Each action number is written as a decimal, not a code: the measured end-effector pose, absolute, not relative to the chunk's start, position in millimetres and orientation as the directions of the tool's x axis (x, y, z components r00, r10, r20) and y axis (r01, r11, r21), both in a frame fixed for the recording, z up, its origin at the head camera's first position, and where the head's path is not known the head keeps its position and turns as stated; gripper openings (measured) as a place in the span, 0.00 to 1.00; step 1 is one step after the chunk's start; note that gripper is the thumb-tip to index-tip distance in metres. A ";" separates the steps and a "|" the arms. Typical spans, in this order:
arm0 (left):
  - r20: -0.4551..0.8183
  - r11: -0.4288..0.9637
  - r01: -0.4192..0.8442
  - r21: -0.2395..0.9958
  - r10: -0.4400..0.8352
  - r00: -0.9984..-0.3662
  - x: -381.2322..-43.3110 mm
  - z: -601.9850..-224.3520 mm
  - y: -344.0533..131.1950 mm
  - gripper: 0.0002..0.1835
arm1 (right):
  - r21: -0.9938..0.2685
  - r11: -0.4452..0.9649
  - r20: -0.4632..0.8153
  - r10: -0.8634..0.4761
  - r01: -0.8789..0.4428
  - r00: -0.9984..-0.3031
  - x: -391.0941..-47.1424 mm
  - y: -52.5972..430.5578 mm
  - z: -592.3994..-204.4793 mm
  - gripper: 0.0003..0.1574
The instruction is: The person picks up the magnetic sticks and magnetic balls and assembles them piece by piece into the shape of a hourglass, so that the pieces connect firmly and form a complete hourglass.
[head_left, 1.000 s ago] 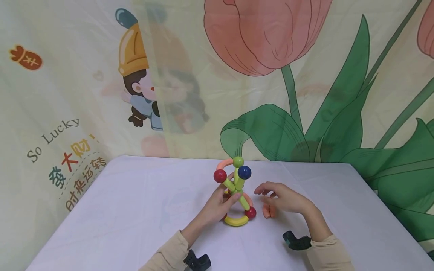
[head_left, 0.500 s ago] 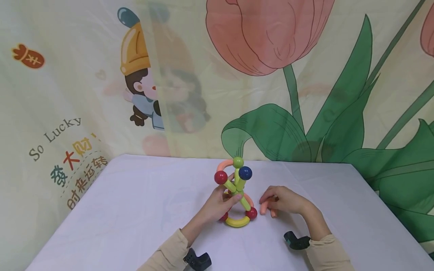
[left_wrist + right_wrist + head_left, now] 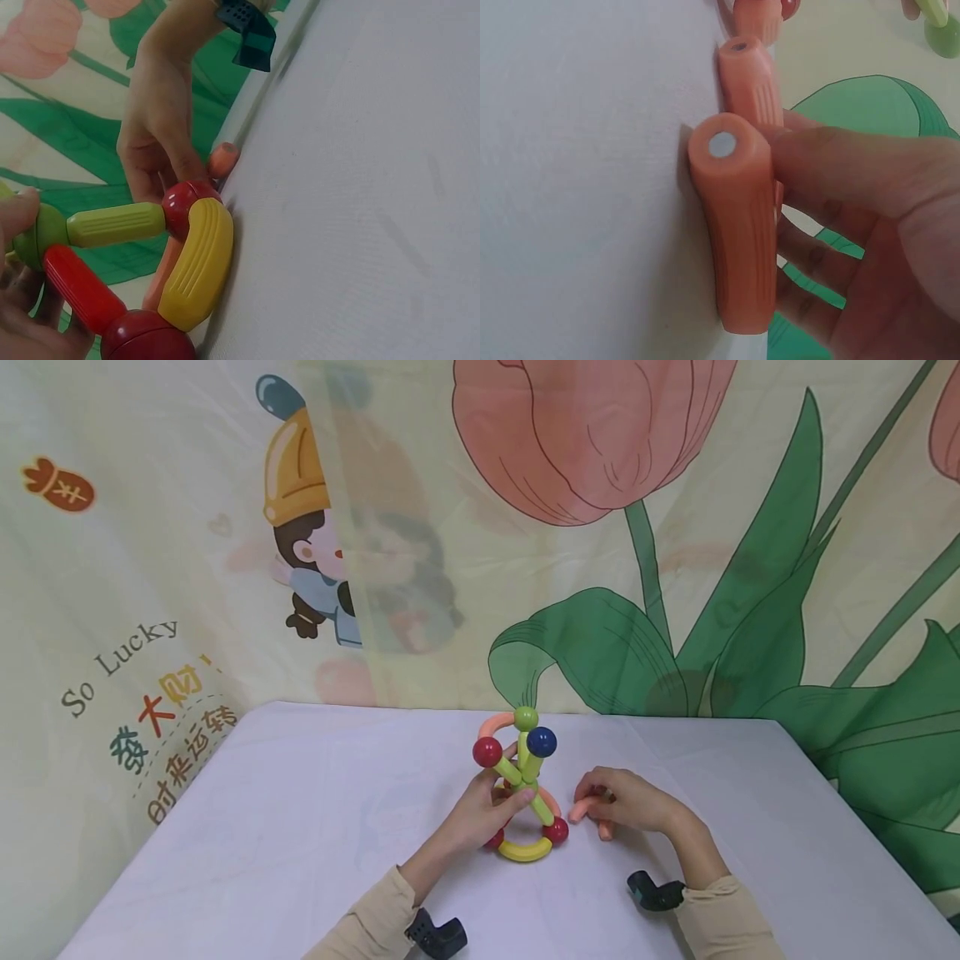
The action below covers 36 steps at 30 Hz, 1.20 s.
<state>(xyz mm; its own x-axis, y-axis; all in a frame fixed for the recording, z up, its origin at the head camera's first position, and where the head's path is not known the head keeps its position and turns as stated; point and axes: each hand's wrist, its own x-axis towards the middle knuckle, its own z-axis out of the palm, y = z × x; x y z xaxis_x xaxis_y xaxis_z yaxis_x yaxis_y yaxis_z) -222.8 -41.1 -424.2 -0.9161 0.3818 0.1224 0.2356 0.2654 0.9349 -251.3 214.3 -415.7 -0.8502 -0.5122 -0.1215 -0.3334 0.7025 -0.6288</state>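
Note:
My left hand (image 3: 480,814) holds a magnetic ball-and-stick structure (image 3: 538,810) by its middle, with the thumb on a green ball (image 3: 41,236). The structure stands upright on the table. Its base has red balls (image 3: 556,831) and a yellow curved stick (image 3: 525,850); at the top are a blue ball (image 3: 542,742), a red ball (image 3: 487,752) and a green ball (image 3: 527,718). To its right, my right hand (image 3: 630,802) pinches a salmon curved stick (image 3: 750,82) between thumb and fingers. A second salmon curved stick (image 3: 739,232) lies beside the thumb, a pale magnet disc in its end.
A white cloth covers the table (image 3: 315,827). Behind it hangs a curtain (image 3: 420,677) printed with tulips and a cartoon figure. Dark wrist cameras (image 3: 656,892) sit on both forearms.
My right hand has come down onto the two salmon sticks and taken hold of one. That stick has turned, its end now pointing toward the structure. The left hand keeps its hold.

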 end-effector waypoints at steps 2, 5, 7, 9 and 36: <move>0.122 0.267 0.236 0.934 0.383 -0.916 -223.1 -424.4 -41.2 0.37 | -0.623 0.704 -0.113 -0.511 -0.339 -0.852 -252.3 214.0 -417.0 0.08; 0.118 0.268 0.233 0.935 0.384 -0.916 -223.3 -424.9 -41.4 0.37 | -0.627 0.704 -0.104 -0.501 -0.335 -0.859 -253.4 213.5 -419.0 0.08; 0.118 0.266 0.232 0.935 0.383 -0.916 -223.0 -424.8 -41.4 0.37 | -0.638 0.699 -0.097 -0.490 -0.324 -0.866 -254.3 213.3 -420.0 0.09; 0.111 0.266 0.224 0.938 0.381 -0.918 -222.6 -424.5 -41.3 0.37 | -0.654 0.691 -0.083 -0.470 -0.308 -0.878 -254.9 213.0 -420.6 0.09; 0.133 0.231 0.247 0.941 0.419 -0.898 -224.0 -426.3 -42.1 0.36 | -0.702 0.592 0.279 -0.282 -0.395 -0.918 -250.8 191.5 -407.6 0.21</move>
